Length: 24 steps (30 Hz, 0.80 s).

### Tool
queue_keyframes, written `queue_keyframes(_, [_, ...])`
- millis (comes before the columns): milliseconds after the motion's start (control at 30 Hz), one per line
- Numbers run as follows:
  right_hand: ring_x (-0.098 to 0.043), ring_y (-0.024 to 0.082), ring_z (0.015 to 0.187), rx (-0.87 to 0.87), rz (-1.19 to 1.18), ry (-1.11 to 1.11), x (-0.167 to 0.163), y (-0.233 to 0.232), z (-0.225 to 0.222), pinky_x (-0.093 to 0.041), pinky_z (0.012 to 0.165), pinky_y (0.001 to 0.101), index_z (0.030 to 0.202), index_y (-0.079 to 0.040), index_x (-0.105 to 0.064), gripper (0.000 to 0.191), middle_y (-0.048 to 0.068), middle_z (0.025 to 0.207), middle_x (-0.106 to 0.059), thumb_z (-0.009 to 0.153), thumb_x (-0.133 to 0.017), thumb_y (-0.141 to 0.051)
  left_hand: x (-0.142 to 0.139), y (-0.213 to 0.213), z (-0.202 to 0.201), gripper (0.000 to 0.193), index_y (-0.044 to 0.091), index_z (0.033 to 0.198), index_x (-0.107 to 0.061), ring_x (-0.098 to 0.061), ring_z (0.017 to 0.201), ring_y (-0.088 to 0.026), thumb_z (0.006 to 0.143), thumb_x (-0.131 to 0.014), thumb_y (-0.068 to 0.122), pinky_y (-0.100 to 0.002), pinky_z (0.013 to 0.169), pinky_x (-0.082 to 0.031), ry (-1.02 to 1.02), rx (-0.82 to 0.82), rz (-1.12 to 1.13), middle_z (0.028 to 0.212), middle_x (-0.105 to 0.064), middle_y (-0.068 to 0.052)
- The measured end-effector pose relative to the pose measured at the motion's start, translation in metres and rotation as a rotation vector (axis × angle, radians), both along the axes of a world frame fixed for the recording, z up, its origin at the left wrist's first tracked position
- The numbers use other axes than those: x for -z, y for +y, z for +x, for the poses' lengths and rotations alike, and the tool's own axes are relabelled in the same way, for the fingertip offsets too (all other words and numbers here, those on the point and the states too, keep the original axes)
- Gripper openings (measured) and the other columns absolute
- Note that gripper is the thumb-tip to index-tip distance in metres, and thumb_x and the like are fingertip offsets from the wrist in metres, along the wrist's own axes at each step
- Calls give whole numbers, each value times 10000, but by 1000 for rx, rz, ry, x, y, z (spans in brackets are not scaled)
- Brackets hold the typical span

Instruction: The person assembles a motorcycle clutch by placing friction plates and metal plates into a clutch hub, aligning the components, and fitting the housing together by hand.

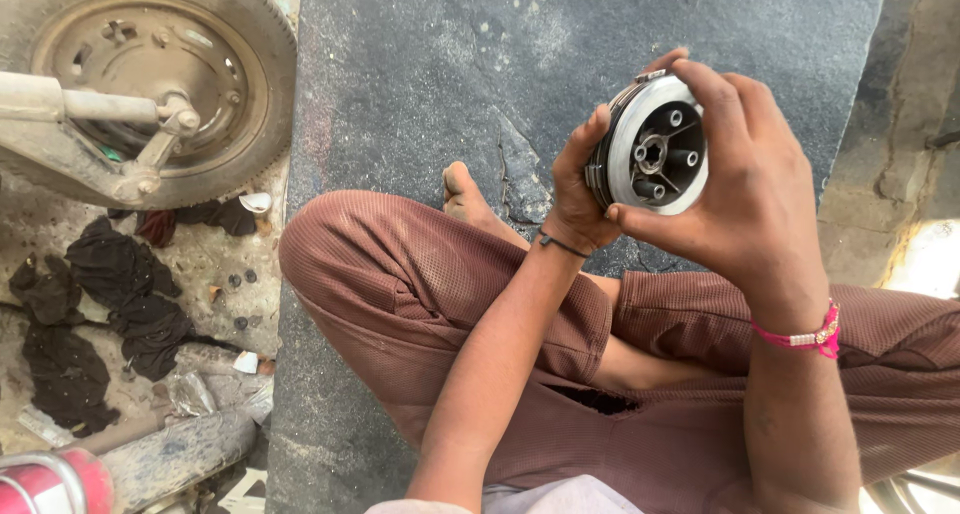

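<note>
Head view shows both hands gripping a round metal clutch pack (655, 144) held up over the lap: left hand (578, 189) cupping its stacked edge, right hand (745, 189) wrapped over the face. Plates look stacked together; a wheel (150, 84) stands far left.

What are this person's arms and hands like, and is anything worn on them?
Both forearms are bare, with no sleeves and no gloves. The left hand has a thin black cord band around its wrist. The right hand has a bright pink thread bracelet with pale beads and a small ornament around its wrist. The fingers look smudged with dark grime.
</note>
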State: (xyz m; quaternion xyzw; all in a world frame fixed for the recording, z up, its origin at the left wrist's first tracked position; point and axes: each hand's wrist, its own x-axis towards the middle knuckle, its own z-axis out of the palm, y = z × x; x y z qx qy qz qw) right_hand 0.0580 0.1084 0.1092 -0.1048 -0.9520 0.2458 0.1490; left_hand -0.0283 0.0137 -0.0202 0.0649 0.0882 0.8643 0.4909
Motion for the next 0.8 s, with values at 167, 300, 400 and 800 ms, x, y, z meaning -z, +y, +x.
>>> queue_keyframes(167, [-640,368,1166,4,56,19,-6,-4,-4,-542,941,477,1419,-39,-520,930,199,1293,-601,650,-942,-347,-3,1,-1,836,3,1572,-313,-647,1217,-274,1004,-671,500,-374,1063,-573,17,4,31,1347,-590,-213])
queue_keyframes(300, [-616,388,1083,5,134,50,-17,-3,-6,-522,908,497,1344,-3,-528,890,209,1207,-602,595,-918,-284,-2,1,-2,877,3,1589,-309,-628,1259,-281,961,-668,500,-387,1086,-563,-32,26,11,1393,-561,-210])
queue_keyframes(400, [-613,386,1159,-19,-6,65,-23,-3,-4,-528,974,480,1379,-19,-514,879,206,1271,-587,643,-909,-292,-4,-1,-1,850,-14,1581,-331,-634,1253,-306,982,-656,493,-401,1080,-568,-62,38,88,1393,-567,-240])
queue_keyframes(800, [-626,181,1147,-18,-505,136,-14,32,26,-534,950,268,1431,-6,-435,833,117,1306,-607,801,-888,-307,4,0,-3,847,-74,1553,-318,-690,1161,-325,983,-652,456,-437,999,-607,-58,4,213,1309,-621,-270])
